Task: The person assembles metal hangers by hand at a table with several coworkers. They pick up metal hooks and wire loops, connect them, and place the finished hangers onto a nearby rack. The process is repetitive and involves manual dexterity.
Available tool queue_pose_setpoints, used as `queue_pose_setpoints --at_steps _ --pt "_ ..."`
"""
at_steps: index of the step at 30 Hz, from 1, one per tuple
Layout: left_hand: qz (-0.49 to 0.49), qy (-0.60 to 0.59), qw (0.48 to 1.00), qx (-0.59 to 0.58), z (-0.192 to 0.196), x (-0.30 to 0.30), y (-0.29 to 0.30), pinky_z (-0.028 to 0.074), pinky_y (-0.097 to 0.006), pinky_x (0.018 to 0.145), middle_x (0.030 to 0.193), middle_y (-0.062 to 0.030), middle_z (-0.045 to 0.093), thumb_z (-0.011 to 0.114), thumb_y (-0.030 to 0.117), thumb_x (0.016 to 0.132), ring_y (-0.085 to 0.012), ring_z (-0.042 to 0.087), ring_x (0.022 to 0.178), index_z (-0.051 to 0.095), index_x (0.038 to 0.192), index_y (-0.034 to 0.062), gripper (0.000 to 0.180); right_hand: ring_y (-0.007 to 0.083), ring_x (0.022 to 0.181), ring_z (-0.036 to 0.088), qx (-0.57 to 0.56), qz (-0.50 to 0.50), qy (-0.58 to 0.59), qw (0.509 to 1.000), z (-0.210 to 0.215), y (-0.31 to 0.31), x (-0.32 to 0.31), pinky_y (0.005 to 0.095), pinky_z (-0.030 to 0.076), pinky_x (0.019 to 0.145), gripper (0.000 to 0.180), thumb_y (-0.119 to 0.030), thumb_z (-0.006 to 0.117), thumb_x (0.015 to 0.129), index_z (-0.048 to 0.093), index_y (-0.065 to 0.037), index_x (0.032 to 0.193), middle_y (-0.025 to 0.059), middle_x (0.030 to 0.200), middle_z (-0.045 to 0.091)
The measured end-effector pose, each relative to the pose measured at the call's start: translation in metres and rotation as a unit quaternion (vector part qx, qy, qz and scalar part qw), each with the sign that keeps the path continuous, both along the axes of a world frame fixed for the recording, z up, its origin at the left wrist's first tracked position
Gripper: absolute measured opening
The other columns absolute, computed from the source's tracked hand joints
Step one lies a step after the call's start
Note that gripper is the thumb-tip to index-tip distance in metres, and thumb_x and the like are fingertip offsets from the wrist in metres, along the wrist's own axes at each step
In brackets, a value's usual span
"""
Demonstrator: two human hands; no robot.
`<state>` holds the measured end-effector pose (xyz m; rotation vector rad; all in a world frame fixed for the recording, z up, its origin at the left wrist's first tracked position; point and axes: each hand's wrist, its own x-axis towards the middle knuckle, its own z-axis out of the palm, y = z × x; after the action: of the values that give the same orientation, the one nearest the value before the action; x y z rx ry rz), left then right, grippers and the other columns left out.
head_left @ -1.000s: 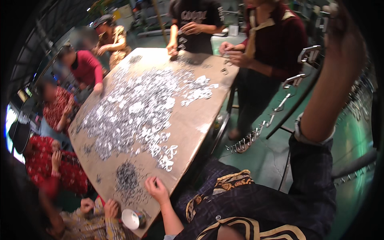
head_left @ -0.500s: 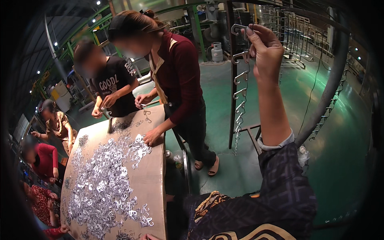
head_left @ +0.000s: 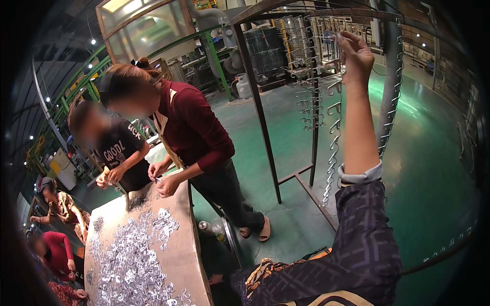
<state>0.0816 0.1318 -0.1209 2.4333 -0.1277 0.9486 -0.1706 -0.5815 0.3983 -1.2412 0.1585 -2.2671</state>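
Under a factory roof with a green floor [head_left: 429,153], a dark metal rack frame [head_left: 258,102] stands ahead of the wearer, hung with vertical chains of small metal hooks.

Lower left, a long brown worktop [head_left: 176,255] carries a broad heap of small silver metal clips [head_left: 130,260]. A person in a dark red top [head_left: 191,127] and another in a black printed shirt [head_left: 120,153] stand at its far end, handling clips; two more people sit along its left edge.

The wearer's right arm, in a dark patterned sleeve [head_left: 365,245], reaches straight up. The right hand [head_left: 354,53] is at the top of one hanging hook chain [head_left: 333,132]. Its fingers [head_left: 344,38] are pinched together on something small and pale, probably a clip, at the uppermost hook; the piece is too small to identify for certain. The left hand is out of view.

Judging by this pose, hanging it well means keeping the pinch firm until the piece is seated on the hook, and moving gently, since a swinging chain could shake loose whatever already hangs lower down.
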Motion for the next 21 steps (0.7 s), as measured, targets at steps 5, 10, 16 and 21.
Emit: queue_pose_setpoints --at_steps 5,10,16,21 --pt "-0.021 -0.017 1.0 -0.005 -0.183 0.097 0.092 0.047 -0.049 0.078 0.087 -0.0232 0.062 0.064 0.012 0.081 -0.0397 0.056 0.083 0.066 0.084 -0.0036 0.016 0.0003 0.05 0.048 -0.016 -0.091 -0.035 0.995 0.027 -0.025 -0.062 0.0171 0.032 0.042 0.013 -0.005 0.072 0.084 0.069 -0.003 0.096 0.0064 0.087 0.074" --pt "0.008 -0.044 0.999 -0.004 -0.183 0.066 0.122 0.047 -0.048 0.078 0.087 -0.0228 0.062 0.064 0.012 0.081 -0.0393 0.056 0.083 0.066 0.085 -0.0032 0.016 0.0016 0.054 0.049 -0.002 -0.08 -0.048 0.996 0.042 -0.057 -0.099 0.0172 0.033 0.044 0.013 -0.004 0.072 0.083 0.07 -0.004 0.096 0.0057 0.089 0.073" --pt "-0.019 -0.046 0.999 -0.02 0.012 0.003 -0.009 0.047 -0.048 0.078 0.087 -0.0223 0.062 0.064 0.013 0.082 -0.0388 0.056 0.083 0.066 0.086 -0.0026 0.016 0.0012 0.05 0.042 0.03 -0.115 -0.029 0.993 0.076 -0.068 -0.179 0.0178 0.031 0.043 0.016 -0.003 0.075 0.081 0.07 -0.004 0.097 0.0024 0.084 0.071" --pt "-0.019 -0.05 0.998 -0.027 0.07 -0.023 -0.043 0.047 -0.047 0.077 0.087 -0.0219 0.062 0.065 0.013 0.083 -0.0384 0.057 0.083 0.066 0.087 -0.0022 0.016 0.0008 0.049 0.041 0.061 -0.118 -0.002 0.991 0.092 -0.078 -0.199 0.017 0.029 0.043 0.018 -0.003 0.075 0.081 0.07 -0.006 0.098 -0.0008 0.079 0.068"
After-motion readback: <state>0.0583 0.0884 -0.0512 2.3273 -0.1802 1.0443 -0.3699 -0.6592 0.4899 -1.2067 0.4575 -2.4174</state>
